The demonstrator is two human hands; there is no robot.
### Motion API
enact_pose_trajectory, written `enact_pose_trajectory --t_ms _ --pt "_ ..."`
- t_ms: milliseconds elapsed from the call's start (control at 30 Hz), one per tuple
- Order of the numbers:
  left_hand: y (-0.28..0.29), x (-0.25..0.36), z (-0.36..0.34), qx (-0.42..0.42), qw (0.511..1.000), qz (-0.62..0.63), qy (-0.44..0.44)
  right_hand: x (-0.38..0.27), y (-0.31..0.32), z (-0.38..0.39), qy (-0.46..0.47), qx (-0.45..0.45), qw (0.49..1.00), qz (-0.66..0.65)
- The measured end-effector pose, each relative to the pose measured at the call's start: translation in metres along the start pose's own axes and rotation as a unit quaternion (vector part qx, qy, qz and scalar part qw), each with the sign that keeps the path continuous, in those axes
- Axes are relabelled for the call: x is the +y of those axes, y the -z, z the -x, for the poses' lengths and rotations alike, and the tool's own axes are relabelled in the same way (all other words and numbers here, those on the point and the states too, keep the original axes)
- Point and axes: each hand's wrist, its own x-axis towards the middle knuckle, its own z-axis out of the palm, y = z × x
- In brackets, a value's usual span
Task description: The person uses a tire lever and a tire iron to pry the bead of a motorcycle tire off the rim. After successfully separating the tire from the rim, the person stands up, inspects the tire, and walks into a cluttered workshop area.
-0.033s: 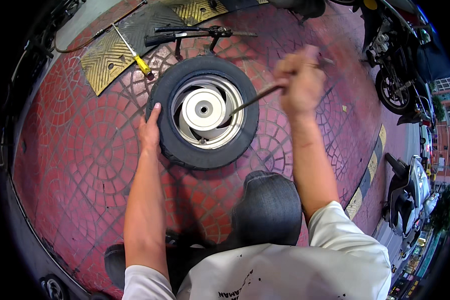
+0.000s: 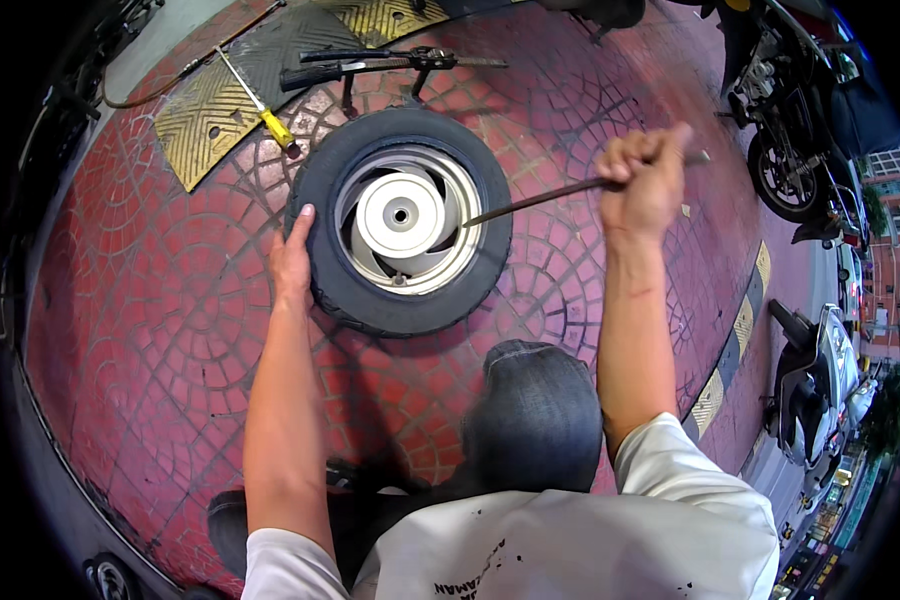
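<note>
A black tire [image 2: 401,313] on a silver rim [image 2: 400,218] lies flat on the tiles. My left hand [image 2: 293,260] grips the tire's left side, one digit on the upper sidewall. My right hand [image 2: 642,180], raised beyond the tire's right, is closed round a dark metal bar [image 2: 540,199]; the bar's far tip reaches the right part of the rim. Behind the tire stand a black metal tool [image 2: 335,75] with legs and, to its left, a yellow-handled screwdriver [image 2: 275,128].
A yellow and black rubber ramp [image 2: 205,150] and a hose [image 2: 145,104] lie at the upper left. A motorbike [image 2: 785,170] is at the upper right, a scooter [image 2: 815,380] at the right beside a striped kerb [image 2: 740,330]. My knee [image 2: 530,410] is below the tire.
My right hand has moved rightward and down, and the bar now lies at a flatter angle. The tire and my left hand sit slightly further left and up in the view.
</note>
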Motion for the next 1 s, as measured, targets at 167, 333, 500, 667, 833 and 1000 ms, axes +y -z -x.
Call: enact_pose_trajectory --t_ms 167,333,500,667,833,1000 --pt "-0.009 0.011 0.014 0.038 0.999 -0.039 -0.002 0.002 0.104 -0.009 -0.036 0.21 0.975 -0.06" --pt "0.002 -0.005 -0.008 0.012 0.999 -0.035 -0.033 0.054 0.172 -0.01 -0.103 0.293 0.943 -0.117" --pt "-0.013 -0.004 -0.001 0.012 0.998 -0.041 -0.037 0.097 0.231 -0.003 -0.15 0.344 0.912 -0.164" --pt "0.003 -0.006 -0.002 0.038 0.995 -0.08 -0.037 0.07 0.153 0.013 -0.087 0.212 0.966 -0.121" --pt "-0.008 -0.008 -0.002 -0.001 0.998 -0.058 -0.027 0.069 0.04 0.045 0.135 -0.098 0.974 0.151" --pt "0.008 -0.026 -0.019 0.006 0.996 -0.066 -0.063 0.112 -0.093 0.079 0.086 -0.412 0.841 0.342"
